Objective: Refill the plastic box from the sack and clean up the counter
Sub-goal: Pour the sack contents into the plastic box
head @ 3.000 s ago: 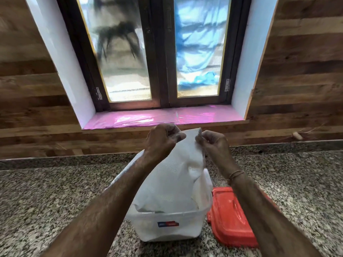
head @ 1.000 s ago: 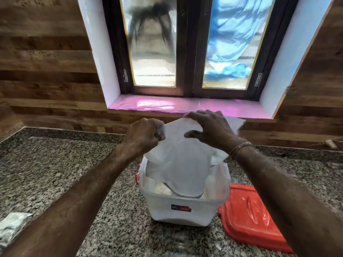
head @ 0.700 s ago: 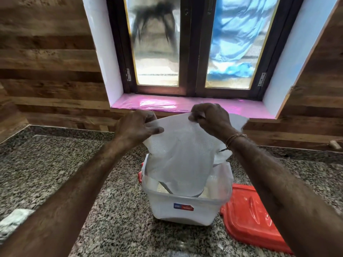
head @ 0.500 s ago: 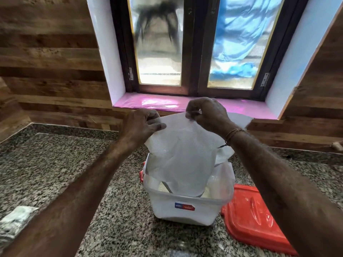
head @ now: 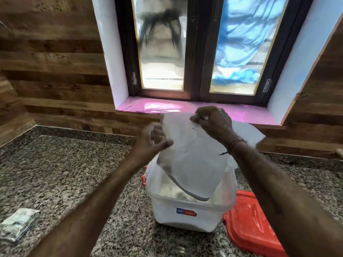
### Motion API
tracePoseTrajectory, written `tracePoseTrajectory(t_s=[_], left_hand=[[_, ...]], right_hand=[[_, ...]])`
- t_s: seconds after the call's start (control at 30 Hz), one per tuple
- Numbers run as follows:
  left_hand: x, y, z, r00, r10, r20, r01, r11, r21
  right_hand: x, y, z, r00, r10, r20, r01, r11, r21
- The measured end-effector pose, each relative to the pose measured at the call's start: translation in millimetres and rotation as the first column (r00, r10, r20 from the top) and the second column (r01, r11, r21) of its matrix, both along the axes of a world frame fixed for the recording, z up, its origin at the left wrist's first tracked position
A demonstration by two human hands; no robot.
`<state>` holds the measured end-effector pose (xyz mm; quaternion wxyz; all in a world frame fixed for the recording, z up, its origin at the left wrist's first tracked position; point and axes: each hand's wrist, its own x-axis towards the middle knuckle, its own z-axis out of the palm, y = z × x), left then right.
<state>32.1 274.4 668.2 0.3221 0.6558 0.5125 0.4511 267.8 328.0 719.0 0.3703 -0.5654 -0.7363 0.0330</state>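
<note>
I am watching the right hand (head: 213, 121) pinching the top edge of the white sack (head: 193, 160), fingers closed tight on it, and holding it upended over the plastic box (head: 185, 214) on the granite counter (head: 55, 173). The left hand (head: 151, 142) is blurring at the sack's left edge, fingers curled; I cannot tell whether it is gripping. The red lid (head: 250, 225) is lying just beside the box.

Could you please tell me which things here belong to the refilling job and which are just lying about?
In use: sack, plastic box, red lid, left hand, right hand.
Lying about: crumpled packet on the counter.
</note>
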Motion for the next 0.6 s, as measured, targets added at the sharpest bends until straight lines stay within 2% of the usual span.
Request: tracePoseTrajectory(t_s=[0.07,0.17,0.23,0.37,0.47,0.6], left_hand=[[4,-4,-41,0.997,-0.064,-0.038,0.06,0.994,-0.088],[5,-10,-84,0.995,0.055,-0.086,-0.055,0.998,-0.005],[4,-12,-91,0.988,0.093,-0.126,-0.09,0.995,0.03],[4,-16,-100,0.991,-0.005,-0.132,0.013,0.998,0.058],[0,-19,-104,0.991,-0.011,-0.136,0.025,0.994,0.103],[-7,-22,-110,0.964,0.051,-0.259,-0.013,0.989,0.147]], right_hand=[[12,2,0,0.998,-0.04,-0.046,0.04,0.999,-0.013],[11,1,-5,0.999,-0.018,-0.044,0.016,0.999,-0.043],[7,1,-9,0.999,0.005,-0.041,-0.007,0.999,-0.049],[9,2,-11,0.999,0.017,-0.051,-0.021,0.997,-0.072],[11,2,-13,0.998,0.026,-0.054,-0.029,0.997,-0.071],[5,3,-15,0.997,0.021,-0.07,-0.025,0.998,-0.056]])
